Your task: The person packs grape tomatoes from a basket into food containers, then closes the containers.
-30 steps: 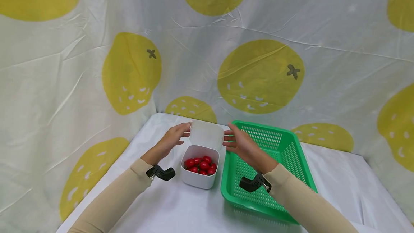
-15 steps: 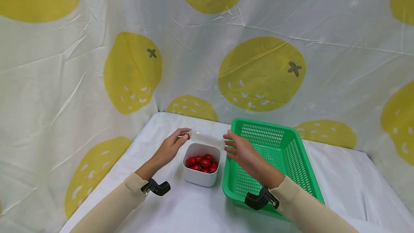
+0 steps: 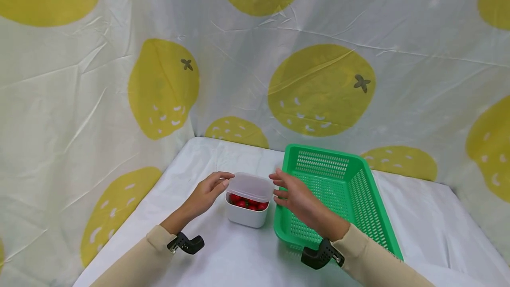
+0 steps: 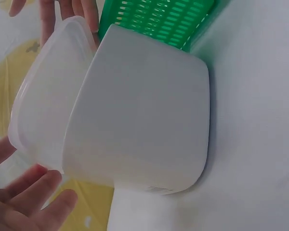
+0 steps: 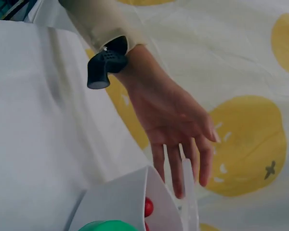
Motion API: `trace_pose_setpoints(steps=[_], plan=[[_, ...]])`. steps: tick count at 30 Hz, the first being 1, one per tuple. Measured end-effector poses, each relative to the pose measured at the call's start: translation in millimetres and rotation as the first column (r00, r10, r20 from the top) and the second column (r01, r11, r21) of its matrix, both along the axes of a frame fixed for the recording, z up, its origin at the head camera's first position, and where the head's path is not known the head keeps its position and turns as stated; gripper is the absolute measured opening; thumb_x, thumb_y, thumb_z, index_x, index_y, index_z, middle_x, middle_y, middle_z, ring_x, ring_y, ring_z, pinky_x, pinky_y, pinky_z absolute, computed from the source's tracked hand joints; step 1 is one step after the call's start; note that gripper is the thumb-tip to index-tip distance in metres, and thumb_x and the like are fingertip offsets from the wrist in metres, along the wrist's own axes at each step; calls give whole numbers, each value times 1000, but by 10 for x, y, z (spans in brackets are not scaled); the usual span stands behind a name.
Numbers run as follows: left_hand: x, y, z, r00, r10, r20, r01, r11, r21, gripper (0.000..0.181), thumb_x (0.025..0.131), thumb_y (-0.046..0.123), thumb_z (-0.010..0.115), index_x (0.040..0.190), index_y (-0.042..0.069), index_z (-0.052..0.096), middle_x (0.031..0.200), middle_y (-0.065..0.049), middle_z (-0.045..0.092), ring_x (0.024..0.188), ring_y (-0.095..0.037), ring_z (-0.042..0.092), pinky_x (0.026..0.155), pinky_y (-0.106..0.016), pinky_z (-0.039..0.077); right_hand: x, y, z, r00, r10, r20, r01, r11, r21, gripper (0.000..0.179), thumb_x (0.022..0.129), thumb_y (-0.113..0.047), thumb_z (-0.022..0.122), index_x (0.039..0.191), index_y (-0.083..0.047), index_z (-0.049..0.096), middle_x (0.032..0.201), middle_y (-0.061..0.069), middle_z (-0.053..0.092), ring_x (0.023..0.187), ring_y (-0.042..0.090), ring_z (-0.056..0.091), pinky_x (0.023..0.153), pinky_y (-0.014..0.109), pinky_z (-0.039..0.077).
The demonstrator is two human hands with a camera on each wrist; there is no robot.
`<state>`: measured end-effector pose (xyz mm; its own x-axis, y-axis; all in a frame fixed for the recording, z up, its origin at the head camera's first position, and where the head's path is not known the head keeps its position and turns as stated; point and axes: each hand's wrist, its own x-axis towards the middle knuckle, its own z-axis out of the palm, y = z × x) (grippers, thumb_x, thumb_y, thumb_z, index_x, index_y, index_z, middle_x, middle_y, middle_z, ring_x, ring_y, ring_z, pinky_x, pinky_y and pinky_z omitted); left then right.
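A translucent lid stands tilted over the back of a white box, which holds several small red tomatoes. The lid's near edge is raised, so fruit shows below it. My left hand holds the lid's left side, thumb and fingers at its corner in the left wrist view. On the opposite side my right hand has its fingertips at the lid's right edge. From the right wrist the left hand appears behind the upright-looking lid; the right hand is outside that view.
Close to the box's right stands a green perforated basket, partly covered by my right forearm. A white cloth covers the table. Lemon-print curtains rise behind and at the left.
The lid has come down from nearly upright behind the box to a tilt over its opening, covering part of the tomatoes. Both hands have moved lower and nearer with it.
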<state>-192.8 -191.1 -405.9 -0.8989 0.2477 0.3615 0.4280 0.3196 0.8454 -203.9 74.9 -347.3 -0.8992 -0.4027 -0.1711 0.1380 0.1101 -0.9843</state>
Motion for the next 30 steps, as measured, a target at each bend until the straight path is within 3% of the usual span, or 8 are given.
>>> trace_pose_setpoints(steps=[5,14,21,30], plan=[[138,34,126,999,-35,0,35,999,-7,32,101,9,45,127,-8,51,131,-26,51,123,-43,50,99,-54,43,-1,8,-26,1000,10,9,-10,1000,-14,75,93,-59,47,141,-2,40,150,21,29,136,46,32,108,52,33],[169,26,117,1000,-26,-15,25,999,-37,32,100,10,47,126,-8,53,130,-25,52,122,-43,51,98,-56,42,-36,-8,-33,999,30,15,-30,1000,7,78,89,-63,50,142,-5,40,150,20,29,137,46,30,106,55,35],[-46,-61,-234,996,-25,-81,20,997,-68,30,100,19,50,127,7,57,128,-8,55,124,-29,53,100,-51,43,-14,-21,25,997,72,20,-73,997,33,77,90,-60,52,144,-7,38,152,20,25,138,49,25,100,59,39],[-58,-73,-293,996,-19,-85,13,997,-76,32,100,22,50,128,7,57,128,-7,55,122,-28,54,100,-49,44,-15,-58,41,993,115,24,-117,990,85,75,89,-58,54,144,-8,38,156,19,16,139,52,18,94,59,44]])
